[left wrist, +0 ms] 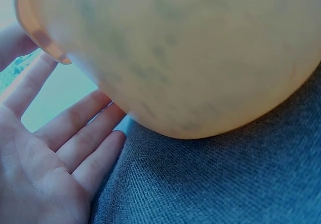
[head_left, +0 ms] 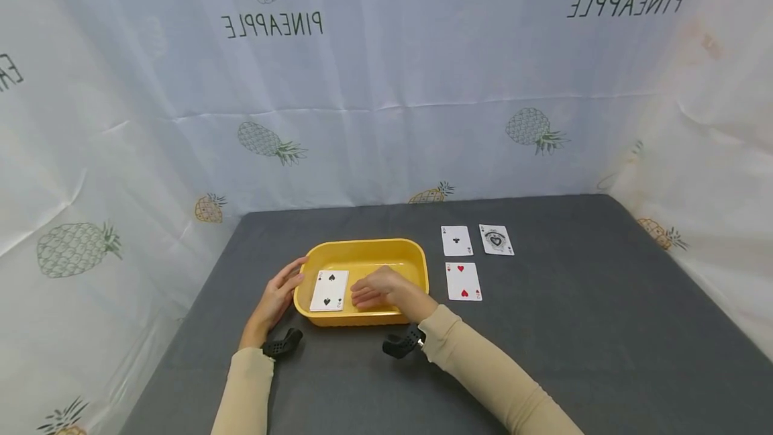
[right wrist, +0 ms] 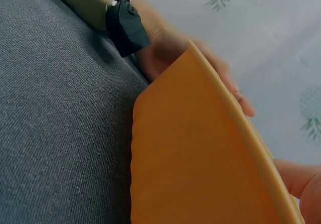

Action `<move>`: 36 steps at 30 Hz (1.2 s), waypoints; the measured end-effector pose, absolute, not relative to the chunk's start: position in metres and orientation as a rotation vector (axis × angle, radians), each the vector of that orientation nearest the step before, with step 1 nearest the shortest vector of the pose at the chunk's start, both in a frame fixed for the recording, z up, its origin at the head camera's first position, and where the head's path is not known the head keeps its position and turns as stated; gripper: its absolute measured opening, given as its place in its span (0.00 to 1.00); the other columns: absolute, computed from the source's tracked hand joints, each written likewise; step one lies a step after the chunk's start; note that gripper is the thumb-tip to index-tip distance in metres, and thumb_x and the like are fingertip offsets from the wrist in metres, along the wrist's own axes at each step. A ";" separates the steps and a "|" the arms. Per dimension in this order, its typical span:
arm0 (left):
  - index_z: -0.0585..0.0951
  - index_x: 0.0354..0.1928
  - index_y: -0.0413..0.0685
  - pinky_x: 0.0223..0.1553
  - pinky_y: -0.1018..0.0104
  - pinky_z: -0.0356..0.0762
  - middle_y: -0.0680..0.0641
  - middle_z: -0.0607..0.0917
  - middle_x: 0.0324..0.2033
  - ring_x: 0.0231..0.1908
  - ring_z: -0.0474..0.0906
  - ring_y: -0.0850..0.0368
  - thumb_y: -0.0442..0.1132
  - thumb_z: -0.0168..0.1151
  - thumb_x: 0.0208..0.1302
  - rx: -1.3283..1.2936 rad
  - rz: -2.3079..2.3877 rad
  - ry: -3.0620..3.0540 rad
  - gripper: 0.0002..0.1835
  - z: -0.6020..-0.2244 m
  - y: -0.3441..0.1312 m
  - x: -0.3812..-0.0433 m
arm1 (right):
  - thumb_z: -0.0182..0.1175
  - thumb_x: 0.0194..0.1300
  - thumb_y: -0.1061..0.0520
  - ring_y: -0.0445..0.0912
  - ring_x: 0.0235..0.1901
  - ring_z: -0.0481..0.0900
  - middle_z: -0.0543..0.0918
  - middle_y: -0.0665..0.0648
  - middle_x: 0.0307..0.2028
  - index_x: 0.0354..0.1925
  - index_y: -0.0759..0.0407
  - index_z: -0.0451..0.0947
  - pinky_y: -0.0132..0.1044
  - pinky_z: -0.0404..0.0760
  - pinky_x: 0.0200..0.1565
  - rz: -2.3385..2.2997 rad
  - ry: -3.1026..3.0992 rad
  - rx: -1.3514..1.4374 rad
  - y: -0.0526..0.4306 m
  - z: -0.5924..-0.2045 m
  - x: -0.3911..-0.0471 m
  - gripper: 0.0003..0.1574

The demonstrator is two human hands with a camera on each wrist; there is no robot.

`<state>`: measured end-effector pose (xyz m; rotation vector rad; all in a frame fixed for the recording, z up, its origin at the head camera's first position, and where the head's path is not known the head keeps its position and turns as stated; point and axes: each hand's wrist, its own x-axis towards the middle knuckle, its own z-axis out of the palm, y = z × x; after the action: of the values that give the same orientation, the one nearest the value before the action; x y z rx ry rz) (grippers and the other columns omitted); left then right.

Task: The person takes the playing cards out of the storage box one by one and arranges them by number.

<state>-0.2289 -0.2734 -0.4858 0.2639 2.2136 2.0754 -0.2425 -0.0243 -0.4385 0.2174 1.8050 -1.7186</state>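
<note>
A shallow yellow plastic tray (head_left: pixel 368 247) stands on the dark cloth. Inside it, at the left, a two of spades playing card (head_left: pixel 329 291) lies face up; whether other cards lie under it, I cannot tell. My left hand (head_left: pixel 280 297) rests against the tray's left end, its fingers (left wrist: pixel 83 138) straight along the outside wall and the thumb by the rim. Over the tray floor, just right of the card, is my right hand (head_left: pixel 386 287), with its fingers loosely bent and no card visible in them. Only part of that hand (right wrist: pixel 303 181) shows in the right wrist view, beyond the rim.
Right of the tray lie an ace of clubs (head_left: pixel 456 241), an ace of spades (head_left: pixel 496 239) and a two of hearts (head_left: pixel 464 281), all face up. A pineapple-printed curtain (head_left: pixel 374 133) hangs behind the dark table (head_left: pixel 574 327) and along its sides.
</note>
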 end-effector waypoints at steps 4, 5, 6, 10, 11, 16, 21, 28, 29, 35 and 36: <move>0.57 0.71 0.33 0.50 0.81 0.75 0.69 0.72 0.54 0.54 0.72 0.80 0.40 0.49 0.74 0.277 2.089 2.206 0.30 -0.488 -0.273 -0.230 | 0.63 0.60 0.65 0.53 0.37 0.88 0.85 0.71 0.44 0.46 0.74 0.80 0.41 0.86 0.41 -1.731 1.790 0.233 -0.025 -0.438 -0.240 0.16; 0.56 0.71 0.33 0.50 0.81 0.75 0.69 0.71 0.54 0.54 0.72 0.80 0.40 0.49 0.74 0.284 2.093 2.203 0.30 -0.488 -0.273 -0.230 | 0.63 0.61 0.64 0.53 0.38 0.88 0.85 0.71 0.45 0.46 0.73 0.80 0.41 0.86 0.42 -1.738 1.787 0.223 -0.025 -0.438 -0.239 0.16; 0.56 0.71 0.33 0.50 0.81 0.75 0.68 0.71 0.55 0.54 0.72 0.80 0.40 0.49 0.74 0.291 2.096 2.199 0.30 -0.488 -0.273 -0.231 | 0.63 0.60 0.64 0.54 0.39 0.88 0.85 0.71 0.45 0.47 0.73 0.80 0.42 0.85 0.43 -1.749 1.778 0.227 -0.025 -0.438 -0.238 0.17; 0.56 0.71 0.32 0.50 0.81 0.75 0.66 0.70 0.56 0.54 0.72 0.79 0.40 0.49 0.74 0.301 2.093 2.198 0.30 -0.488 -0.274 -0.231 | 0.63 0.61 0.64 0.53 0.40 0.87 0.86 0.68 0.43 0.46 0.72 0.81 0.42 0.85 0.45 -1.783 1.756 0.190 -0.026 -0.437 -0.234 0.15; 0.56 0.71 0.33 0.50 0.81 0.75 0.65 0.70 0.56 0.54 0.72 0.78 0.40 0.49 0.74 0.298 2.092 2.200 0.30 -0.488 -0.274 -0.232 | 0.63 0.60 0.65 0.53 0.39 0.87 0.86 0.69 0.43 0.46 0.72 0.81 0.42 0.85 0.45 -1.796 1.741 0.205 -0.028 -0.437 -0.234 0.15; 0.56 0.71 0.32 0.50 0.81 0.75 0.68 0.72 0.55 0.54 0.72 0.78 0.40 0.49 0.74 0.290 2.099 2.194 0.30 -0.488 -0.273 -0.231 | 0.62 0.59 0.67 0.51 0.34 0.85 0.85 0.70 0.42 0.45 0.73 0.80 0.44 0.85 0.46 -1.834 1.703 0.276 -0.036 -0.438 -0.234 0.15; 0.56 0.71 0.30 0.49 0.80 0.76 0.69 0.74 0.53 0.53 0.74 0.77 0.39 0.48 0.74 0.317 2.122 2.176 0.30 -0.487 -0.273 -0.231 | 0.62 0.59 0.68 0.51 0.34 0.85 0.85 0.71 0.44 0.45 0.74 0.80 0.45 0.84 0.48 -1.839 1.708 0.299 -0.041 -0.438 -0.233 0.15; 0.56 0.71 0.31 0.50 0.79 0.76 0.68 0.73 0.54 0.53 0.74 0.77 0.39 0.47 0.75 0.341 2.113 2.179 0.29 -0.487 -0.274 -0.231 | 0.63 0.57 0.70 0.47 0.24 0.82 0.84 0.62 0.27 0.48 0.74 0.76 0.38 0.86 0.35 -1.823 1.750 0.419 -0.053 -0.437 -0.238 0.19; 0.56 0.71 0.31 0.50 0.79 0.76 0.68 0.73 0.54 0.53 0.74 0.77 0.39 0.47 0.75 0.339 2.115 2.178 0.29 -0.487 -0.274 -0.231 | 0.63 0.56 0.71 0.46 0.22 0.81 0.82 0.60 0.25 0.49 0.74 0.75 0.37 0.86 0.32 -1.829 1.754 0.427 -0.054 -0.437 -0.238 0.20; 0.56 0.71 0.31 0.50 0.79 0.76 0.68 0.74 0.54 0.54 0.74 0.76 0.39 0.47 0.74 0.316 2.130 2.167 0.29 -0.488 -0.274 -0.231 | 0.65 0.56 0.70 0.41 0.14 0.77 0.78 0.56 0.18 0.48 0.71 0.72 0.28 0.79 0.19 -1.836 1.785 0.454 -0.062 -0.439 -0.241 0.21; 0.56 0.71 0.31 0.50 0.79 0.76 0.69 0.74 0.54 0.54 0.74 0.76 0.39 0.47 0.74 0.313 2.126 2.168 0.29 -0.488 -0.274 -0.231 | 0.65 0.55 0.70 0.41 0.13 0.76 0.78 0.55 0.17 0.46 0.71 0.73 0.28 0.78 0.18 -1.828 1.803 0.454 -0.063 -0.439 -0.241 0.19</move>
<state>-0.2312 -0.2739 -0.4883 0.3134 2.1676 2.1263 -0.2412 -0.0631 -0.4391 0.4539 1.8028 -1.8276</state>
